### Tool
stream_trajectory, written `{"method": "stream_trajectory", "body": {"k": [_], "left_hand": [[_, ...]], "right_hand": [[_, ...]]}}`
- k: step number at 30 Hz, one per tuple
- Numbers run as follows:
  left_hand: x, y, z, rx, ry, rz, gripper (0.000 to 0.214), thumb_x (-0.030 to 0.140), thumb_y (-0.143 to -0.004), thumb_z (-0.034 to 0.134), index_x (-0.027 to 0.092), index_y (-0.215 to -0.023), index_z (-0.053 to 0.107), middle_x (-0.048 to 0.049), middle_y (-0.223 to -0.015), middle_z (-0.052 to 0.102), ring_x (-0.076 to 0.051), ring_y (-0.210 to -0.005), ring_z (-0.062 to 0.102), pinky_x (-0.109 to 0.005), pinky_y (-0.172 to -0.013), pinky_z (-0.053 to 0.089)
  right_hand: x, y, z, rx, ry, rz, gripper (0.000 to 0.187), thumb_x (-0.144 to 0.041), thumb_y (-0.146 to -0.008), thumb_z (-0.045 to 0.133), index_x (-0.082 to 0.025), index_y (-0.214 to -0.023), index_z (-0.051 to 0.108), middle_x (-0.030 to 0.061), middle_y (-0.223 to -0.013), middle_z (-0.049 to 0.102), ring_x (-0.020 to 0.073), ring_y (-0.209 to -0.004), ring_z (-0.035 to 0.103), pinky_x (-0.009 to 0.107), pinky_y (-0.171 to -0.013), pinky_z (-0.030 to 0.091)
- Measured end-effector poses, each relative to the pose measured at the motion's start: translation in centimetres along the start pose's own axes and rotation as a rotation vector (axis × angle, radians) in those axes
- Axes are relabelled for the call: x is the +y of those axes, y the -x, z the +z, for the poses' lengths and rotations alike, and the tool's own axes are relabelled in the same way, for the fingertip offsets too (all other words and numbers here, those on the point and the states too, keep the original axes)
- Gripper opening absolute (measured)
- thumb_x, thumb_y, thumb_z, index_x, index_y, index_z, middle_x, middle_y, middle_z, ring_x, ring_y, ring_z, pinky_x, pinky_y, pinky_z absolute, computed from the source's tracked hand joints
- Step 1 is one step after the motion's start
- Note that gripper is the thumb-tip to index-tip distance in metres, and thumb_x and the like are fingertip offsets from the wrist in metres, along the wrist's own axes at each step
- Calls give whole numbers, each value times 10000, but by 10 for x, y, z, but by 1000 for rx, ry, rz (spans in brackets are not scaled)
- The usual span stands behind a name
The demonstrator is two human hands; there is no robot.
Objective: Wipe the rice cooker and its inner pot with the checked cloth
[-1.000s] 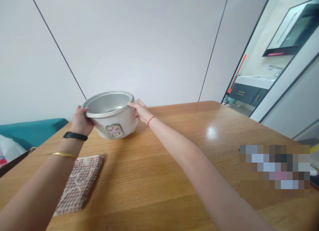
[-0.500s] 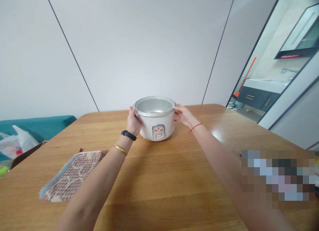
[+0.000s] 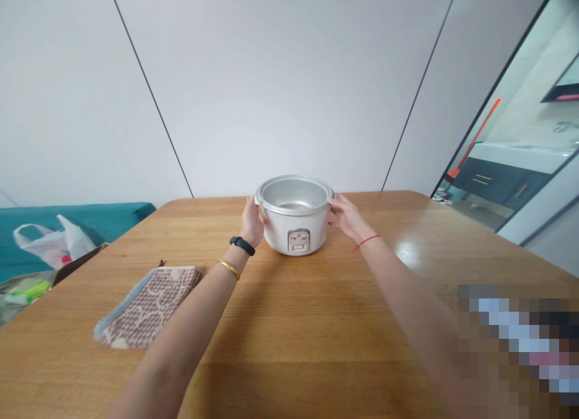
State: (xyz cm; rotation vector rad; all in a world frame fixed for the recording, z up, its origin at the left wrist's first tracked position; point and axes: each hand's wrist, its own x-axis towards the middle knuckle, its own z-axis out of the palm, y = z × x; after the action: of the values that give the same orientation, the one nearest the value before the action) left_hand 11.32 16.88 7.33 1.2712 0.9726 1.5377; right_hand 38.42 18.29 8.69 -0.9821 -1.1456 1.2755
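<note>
A white rice cooker [image 3: 294, 223] without a lid stands upright near the far edge of the wooden table [image 3: 289, 322]. Its metal inner pot shows inside, and its control panel faces me. My left hand [image 3: 252, 217] grips its left side under the rim. My right hand [image 3: 346, 217] holds its right side with the fingers laid against the body. A black band and a gold bangle are on my left wrist, a red string on my right.
A patterned fabric pouch [image 3: 147, 298] lies on the table at the left. Beyond the table's left edge is a teal seat with a white plastic bag [image 3: 52, 241]. A doorway at the right opens onto a cabinet with a sink.
The cooker went from tilted at the left to standing level in the middle of the far table edge. Both hands stayed on its sides. The view shifted left.
</note>
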Motion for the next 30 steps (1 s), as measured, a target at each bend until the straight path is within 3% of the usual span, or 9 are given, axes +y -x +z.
{"method": "stream_trajectory", "body": {"k": [5, 8, 11, 14, 18, 21, 24, 27, 30], "left_hand": [[32, 68, -106, 130, -417, -47, 690, 599, -707, 759, 234, -1283, 649, -136, -1616, 391, -338, -1566, 148, -485, -1267, -6], [50, 132, -199, 126, -1370, -150, 564, 638, -754, 640, 225, -1125, 742, -193, -1474, 548, -456, -1468, 343, -649, -1197, 164], [54, 188, -250, 90, -1662, -411, 594, 613, -846, 514, 214, -1231, 728, -217, -1337, 636, -468, -1255, 579, -622, -1072, 392], [44, 223, -222, -64, -1661, -309, 678, 575, -898, 432, 142, -1370, 651, -246, -1343, 616, -444, -1253, 579, -582, -1092, 408], [21, 241, -101, -336, -1387, -206, 643, 584, -893, 510, 243, -1427, 619, -197, -1482, 504, -417, -1400, 450, -560, -1181, 343], [7, 235, -19, -570, -1098, -116, 574, 423, -859, 604, 290, -1418, 616, -168, -1528, 471, -408, -1405, 437, -579, -1163, 357], [4, 202, 15, -717, -778, -67, 420, 360, -877, 581, 305, -1277, 697, -140, -1245, 679, -337, -1111, 644, -513, -1015, 490], [19, 138, 10, -268, -696, 4, 505, 509, -895, 580, 227, -1308, 651, -176, -1253, 672, -341, -1042, 652, -520, -978, 486], [42, 61, -4, 181, -627, 120, 647, 587, -911, 557, 174, -1410, 547, -196, -1496, 509, -358, -1433, 409, -486, -1197, 277]], "right_hand": [[5, 44, -35, 151, 180, -19, 894, -565, -691, 762, -435, -1496, 395, 79, -1693, 216, 324, -1532, 265, 616, -1107, 374], [23, 92, -71, 243, 354, -21, 885, -576, -708, 751, -438, -1509, 403, 92, -1649, 318, 311, -1503, 339, 544, -1187, 344], [51, 140, -91, 316, 460, 7, 783, -589, -677, 738, -445, -1414, 514, 111, -1533, 484, 338, -1448, 425, 540, -1161, 408], [75, 183, -72, 185, 538, -4, 655, -615, -720, 692, -414, -1333, 584, 128, -1457, 557, 343, -1400, 485, 575, -1156, 419], [80, 223, -1, -275, 782, -109, 553, -572, -855, 603, -365, -1368, 614, 67, -1559, 474, 276, -1482, 387, 520, -1258, 289], [74, 233, 39, -631, 1026, -185, 776, -589, -825, 676, -363, -1538, 469, 4, -1655, 304, 279, -1566, 180, 505, -1307, 74], [78, 229, 35, -668, 1164, -182, 975, -654, -793, 706, -318, -1615, 304, 23, -1670, 218, 321, -1573, 108, 542, -1294, -17], [83, 214, -1, -601, 1183, -166, 839, -678, -840, 652, -324, -1565, 421, 42, -1630, 331, 339, -1559, 181, 575, -1284, 23], [67, 171, -27, -365, 973, -224, 663, -665, -859, 633, -308, -1418, 624, 76, -1524, 519, 342, -1471, 402, 586, -1259, 184]]}}
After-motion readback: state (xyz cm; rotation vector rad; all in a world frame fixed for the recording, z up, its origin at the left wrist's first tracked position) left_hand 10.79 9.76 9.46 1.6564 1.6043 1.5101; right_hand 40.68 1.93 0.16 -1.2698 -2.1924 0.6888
